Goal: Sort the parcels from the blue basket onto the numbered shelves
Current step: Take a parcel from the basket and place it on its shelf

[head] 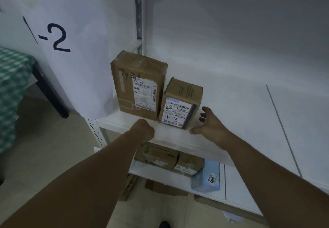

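While the small parcel [179, 106] marked 1-2 is standing upright on the shelf [240, 106], its long axis running vertically, the right hand [210, 121] is hovering just to its right, fingers spread and holding nothing, though contact is too close to call. The left hand [143, 130] is sitting curled in an empty fist at the shelf edge, just in front of the taller parcel [138, 85]. The right hand is lying nearer the small parcel, so any final nudge is likely falling to it.
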